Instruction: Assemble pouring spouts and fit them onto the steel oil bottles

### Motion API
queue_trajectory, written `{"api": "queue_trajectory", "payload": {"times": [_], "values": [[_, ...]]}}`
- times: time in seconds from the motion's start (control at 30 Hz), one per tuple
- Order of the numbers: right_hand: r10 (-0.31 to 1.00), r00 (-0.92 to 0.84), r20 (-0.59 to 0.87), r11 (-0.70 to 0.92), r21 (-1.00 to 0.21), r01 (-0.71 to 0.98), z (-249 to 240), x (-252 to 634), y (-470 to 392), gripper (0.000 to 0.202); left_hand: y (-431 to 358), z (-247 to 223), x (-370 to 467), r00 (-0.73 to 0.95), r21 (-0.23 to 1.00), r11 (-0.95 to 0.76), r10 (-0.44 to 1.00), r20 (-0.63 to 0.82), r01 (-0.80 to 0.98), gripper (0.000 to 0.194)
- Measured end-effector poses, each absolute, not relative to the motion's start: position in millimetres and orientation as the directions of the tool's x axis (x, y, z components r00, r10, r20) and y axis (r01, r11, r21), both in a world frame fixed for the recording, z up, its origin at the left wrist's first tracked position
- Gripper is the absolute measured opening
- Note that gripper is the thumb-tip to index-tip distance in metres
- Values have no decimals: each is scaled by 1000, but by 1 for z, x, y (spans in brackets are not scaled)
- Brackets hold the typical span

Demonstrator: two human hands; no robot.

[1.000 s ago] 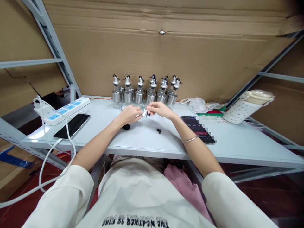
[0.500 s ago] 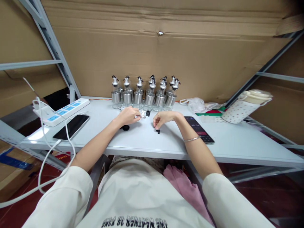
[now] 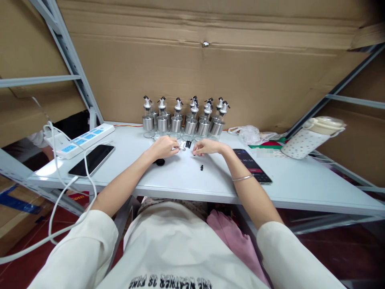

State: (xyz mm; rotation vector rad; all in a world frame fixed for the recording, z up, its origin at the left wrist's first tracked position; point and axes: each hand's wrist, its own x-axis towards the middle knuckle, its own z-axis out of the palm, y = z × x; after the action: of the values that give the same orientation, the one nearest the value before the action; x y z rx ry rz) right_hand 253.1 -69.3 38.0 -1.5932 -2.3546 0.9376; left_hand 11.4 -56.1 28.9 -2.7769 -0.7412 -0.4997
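Observation:
My left hand (image 3: 165, 147) is closed, its fingertips pinching a small silver-white pourer spout (image 3: 182, 145) just above the table. Close to that spout lie several small black pieces (image 3: 188, 144) in a group. My right hand (image 3: 207, 147) hovers to their right with thumb and fingers pinched together; whatever may be between them is too small to make out. Nearer the front edge sit a few tiny black parts (image 3: 201, 167). A round black cap (image 3: 160, 162) rests below my left wrist. Behind both hands stand several glass-and-steel oil bottles (image 3: 190, 126) with pourer tops.
On the left of the white table (image 3: 180, 180) are a phone (image 3: 92, 160), a power strip (image 3: 87, 140) and loose white cables. Another phone (image 3: 252, 166) lies by my right forearm. Farther right are a plastic bag (image 3: 249, 134) and a dotted bottle (image 3: 311, 138). Cardboard (image 3: 168, 68) walls the back.
My right hand has moved up and away from the tiny black parts, toward the spout, with its fingers still pinched. My left hand stays at the spout.

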Motion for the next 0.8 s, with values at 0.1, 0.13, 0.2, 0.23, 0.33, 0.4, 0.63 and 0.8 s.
{"api": "queue_trajectory", "payload": {"times": [0.1, 0.13, 0.2, 0.23, 0.33, 0.4, 0.63, 0.8], "values": [[875, -446, -187, 282, -552, 785, 38, 252, -68, 29, -55, 28, 12, 816, -137, -850, 426, 392, 509, 24], [884, -434, -174, 283, -540, 793, 38, 252, -68, 28, -55, 28, 12, 817, -140, -852, 420, 396, 505, 24], [901, -404, -160, 271, -519, 811, 37, 251, -68, 25, -55, 27, 12, 818, -141, -855, 412, 402, 500, 23], [906, -390, -162, 262, -509, 820, 37, 251, -68, 23, -55, 27, 12, 818, -141, -855, 410, 404, 499, 23], [913, -355, -198, 223, -485, 845, 37, 251, -69, 19, -55, 27, 12, 822, -145, -859, 401, 403, 490, 23], [916, -340, -212, 204, -484, 851, 38, 250, -70, 14, -55, 27, 12, 825, -147, -863, 394, 405, 484, 23], [928, -373, 22, 248, -783, 570, 42, 241, -77, 15, -55, 26, 12, 824, -145, -863, 393, 409, 484, 24], [928, -353, 121, 238, -921, 309, 41, 233, -76, 23, -56, 27, 12, 825, -148, -869, 378, 419, 473, 25]]}}
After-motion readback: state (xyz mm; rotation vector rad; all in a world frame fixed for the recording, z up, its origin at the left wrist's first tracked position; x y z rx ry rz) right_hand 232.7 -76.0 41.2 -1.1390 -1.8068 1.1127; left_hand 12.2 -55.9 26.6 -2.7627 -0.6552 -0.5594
